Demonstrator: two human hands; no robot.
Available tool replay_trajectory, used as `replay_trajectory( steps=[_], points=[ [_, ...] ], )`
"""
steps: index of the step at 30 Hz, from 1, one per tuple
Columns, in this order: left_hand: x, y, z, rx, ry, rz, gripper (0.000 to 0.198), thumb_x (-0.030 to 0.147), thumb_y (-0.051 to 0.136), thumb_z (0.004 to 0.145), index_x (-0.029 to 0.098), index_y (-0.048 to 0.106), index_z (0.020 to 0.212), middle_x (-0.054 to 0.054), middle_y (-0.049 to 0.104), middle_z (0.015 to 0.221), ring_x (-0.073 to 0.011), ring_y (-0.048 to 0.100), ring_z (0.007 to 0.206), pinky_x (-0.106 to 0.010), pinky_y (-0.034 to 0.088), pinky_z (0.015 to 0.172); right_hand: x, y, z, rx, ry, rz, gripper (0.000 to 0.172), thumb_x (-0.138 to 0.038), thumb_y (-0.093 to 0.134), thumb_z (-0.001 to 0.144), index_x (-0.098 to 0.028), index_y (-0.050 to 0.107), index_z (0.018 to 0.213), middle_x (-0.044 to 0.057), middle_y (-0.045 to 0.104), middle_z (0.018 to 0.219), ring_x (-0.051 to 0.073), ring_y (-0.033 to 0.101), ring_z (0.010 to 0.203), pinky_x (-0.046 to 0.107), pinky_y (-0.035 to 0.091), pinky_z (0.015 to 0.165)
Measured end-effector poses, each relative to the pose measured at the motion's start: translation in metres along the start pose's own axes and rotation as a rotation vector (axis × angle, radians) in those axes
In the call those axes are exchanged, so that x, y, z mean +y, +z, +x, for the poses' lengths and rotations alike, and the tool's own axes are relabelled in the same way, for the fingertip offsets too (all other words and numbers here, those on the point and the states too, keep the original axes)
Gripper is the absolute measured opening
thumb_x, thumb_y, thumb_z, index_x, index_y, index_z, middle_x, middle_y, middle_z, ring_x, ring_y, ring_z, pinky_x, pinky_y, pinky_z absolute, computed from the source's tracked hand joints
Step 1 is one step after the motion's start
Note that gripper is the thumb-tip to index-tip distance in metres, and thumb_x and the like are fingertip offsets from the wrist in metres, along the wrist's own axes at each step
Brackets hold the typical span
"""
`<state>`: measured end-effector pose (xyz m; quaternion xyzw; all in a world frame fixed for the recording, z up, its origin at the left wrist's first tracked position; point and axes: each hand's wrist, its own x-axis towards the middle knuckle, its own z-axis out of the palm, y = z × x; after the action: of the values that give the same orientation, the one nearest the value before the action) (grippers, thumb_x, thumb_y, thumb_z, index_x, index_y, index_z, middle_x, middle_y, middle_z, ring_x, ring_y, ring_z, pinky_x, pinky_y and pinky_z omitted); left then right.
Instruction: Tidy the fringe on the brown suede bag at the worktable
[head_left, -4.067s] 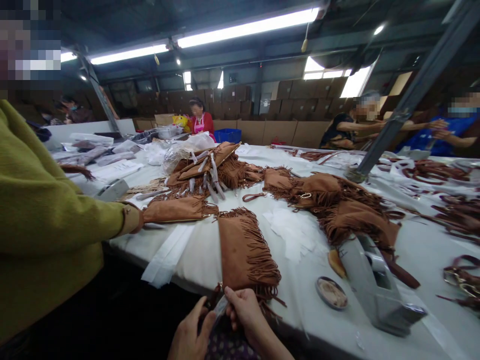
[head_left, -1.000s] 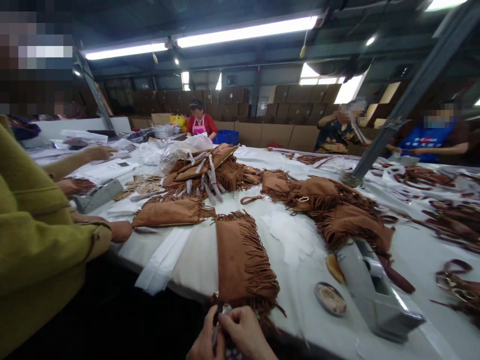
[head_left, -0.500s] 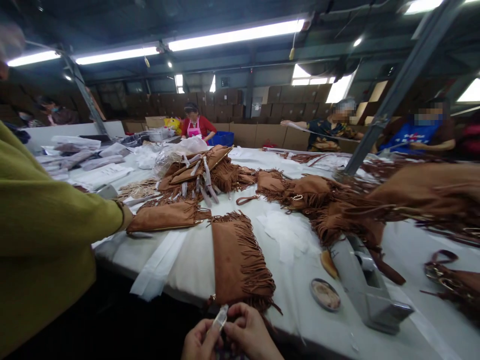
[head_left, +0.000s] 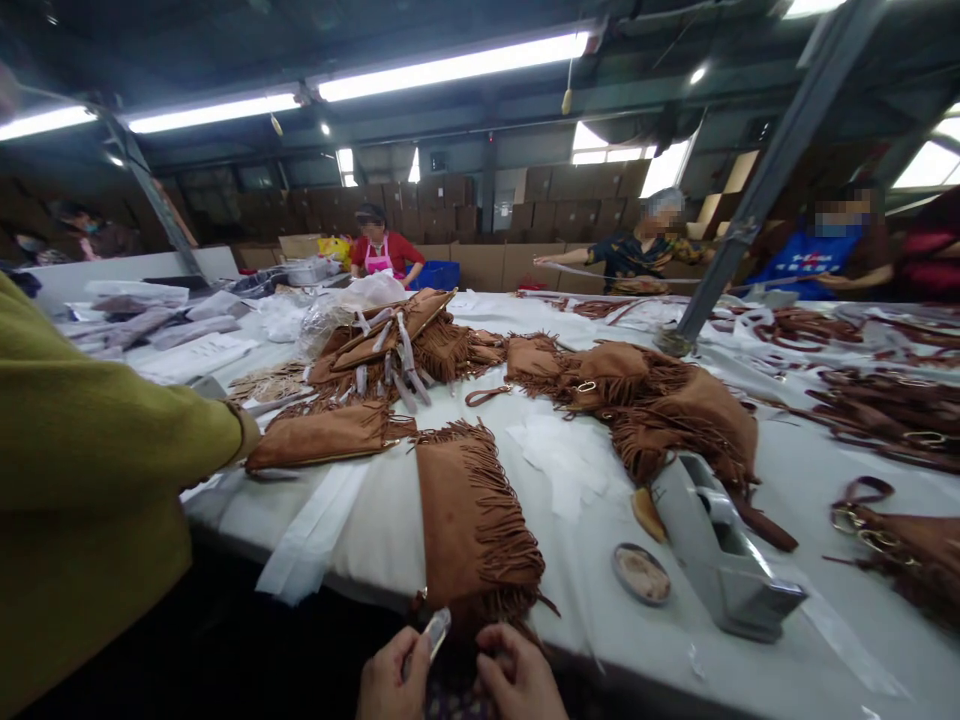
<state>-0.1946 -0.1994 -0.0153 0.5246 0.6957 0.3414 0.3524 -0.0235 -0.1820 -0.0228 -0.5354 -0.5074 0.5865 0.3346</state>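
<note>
At the near table edge my left hand (head_left: 391, 676) pinches a small strip wrapped in translucent film (head_left: 437, 630), its end pointing up and away. My right hand (head_left: 519, 674) is a short gap to the right, fingers curled in; whatever may be in them is hidden. Just beyond both hands lies a brown fringed pouch (head_left: 457, 510) with its fringe to the right. Another brown pouch (head_left: 319, 437) lies behind it on the left, near a co-worker's olive sleeve (head_left: 112, 430).
A grey tape dispenser (head_left: 731, 560), a round dish (head_left: 641, 574) and white paper sheets (head_left: 566, 460) are to the right. Brown fringed bags (head_left: 652, 400) are heaped behind them. Straps (head_left: 885, 410) lie far right. A metal post (head_left: 772, 170) rises from the table. People work across it.
My right hand has come away from the wrapped strip, leaving it in my left hand. A blurred brown bag at the right no longer covers the straps there. The view has shifted slightly.
</note>
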Motion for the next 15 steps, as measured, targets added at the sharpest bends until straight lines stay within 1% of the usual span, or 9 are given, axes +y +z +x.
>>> replay_trajectory(
  steps=[2,4,6,8,10,11,12,13,15],
  points=[
    [-0.007,0.008,-0.003,0.051,0.009,0.044,0.051,0.061,0.033,0.080,0.018,0.052,0.061,0.005,0.041,0.055,-0.0101,0.042,0.056,-0.024,0.029,0.058,-0.010,0.003,-0.004,0.011,-0.019,0.082,0.034,-0.036,0.052,0.072,-0.016,0.051,0.100,0.000,0.065,0.064,0.011,0.054,0.047,0.022,0.039,0.047],
    [-0.014,0.017,-0.006,0.086,0.019,0.055,0.052,0.061,0.032,0.080,0.018,0.055,0.063,0.004,0.042,0.054,-0.0100,0.042,0.054,-0.024,0.028,0.057,-0.019,0.012,-0.005,-0.031,0.006,0.191,0.049,-0.038,0.058,0.069,-0.015,0.045,0.110,-0.001,0.065,0.063,0.012,0.055,0.050,0.023,0.040,0.050],
    [-0.018,0.023,-0.007,0.092,0.017,0.038,0.052,0.061,0.033,0.079,0.018,0.057,0.063,0.003,0.046,0.054,-0.0105,0.044,0.054,-0.025,0.029,0.057,-0.022,0.024,-0.003,-0.089,0.042,0.337,0.070,-0.042,0.067,0.063,-0.014,0.036,0.119,-0.003,0.062,0.060,0.013,0.056,0.053,0.022,0.038,0.050],
    [-0.016,0.023,-0.006,0.072,-0.021,-0.056,0.052,0.063,0.036,0.078,0.018,0.057,0.062,0.003,0.047,0.051,-0.0102,0.043,0.052,-0.024,0.029,0.055,-0.020,0.036,0.002,-0.119,0.067,0.497,0.090,-0.048,0.074,0.055,-0.015,0.026,0.124,-0.003,0.062,0.063,0.011,0.054,0.051,0.020,0.035,0.046],
    [-0.009,0.019,-0.005,-0.028,-0.115,-0.273,0.052,0.065,0.042,0.074,0.017,0.055,0.060,0.005,0.044,0.046,-0.0076,0.037,0.044,-0.023,0.027,0.048,-0.015,0.045,0.009,-0.111,0.079,0.626,0.104,-0.054,0.078,0.048,-0.017,0.019,0.125,-0.005,0.062,0.063,0.008,0.048,0.042,0.018,0.030,0.040],
    [-0.004,0.017,-0.005,-0.106,-0.168,-0.413,0.052,0.066,0.045,0.071,0.017,0.053,0.059,0.006,0.042,0.043,-0.0059,0.033,0.039,-0.022,0.024,0.044,-0.013,0.047,0.012,-0.110,0.083,0.671,0.105,-0.054,0.079,0.046,-0.018,0.019,0.124,-0.007,0.061,0.061,0.006,0.043,0.037,0.017,0.027,0.038],
    [0.002,0.014,-0.004,-0.194,-0.219,-0.552,0.051,0.067,0.049,0.069,0.017,0.052,0.058,0.007,0.041,0.040,-0.0042,0.029,0.035,-0.021,0.021,0.040,-0.012,0.048,0.015,-0.107,0.089,0.709,0.102,-0.054,0.080,0.045,-0.019,0.021,0.121,-0.008,0.059,0.059,0.005,0.039,0.033,0.017,0.024,0.036],
    [0.007,0.012,-0.003,-0.284,-0.266,-0.676,0.050,0.066,0.053,0.066,0.017,0.051,0.058,0.008,0.039,0.037,-0.0029,0.024,0.031,-0.021,0.017,0.038,-0.013,0.047,0.018,-0.104,0.097,0.742,0.096,-0.053,0.081,0.045,-0.020,0.026,0.116,-0.008,0.059,0.058,0.004,0.039,0.033,0.016,0.023,0.035],
    [0.017,0.010,-0.001,-0.450,-0.327,-0.826,0.051,0.067,0.056,0.064,0.018,0.048,0.052,0.010,0.034,0.031,-0.0018,0.020,0.027,-0.021,0.011,0.035,-0.018,0.044,0.024,-0.105,0.119,0.775,0.081,-0.050,0.082,0.043,-0.020,0.036,0.103,-0.003,0.063,0.065,0.005,0.044,0.036,0.016,0.026,0.035]
  ],
)
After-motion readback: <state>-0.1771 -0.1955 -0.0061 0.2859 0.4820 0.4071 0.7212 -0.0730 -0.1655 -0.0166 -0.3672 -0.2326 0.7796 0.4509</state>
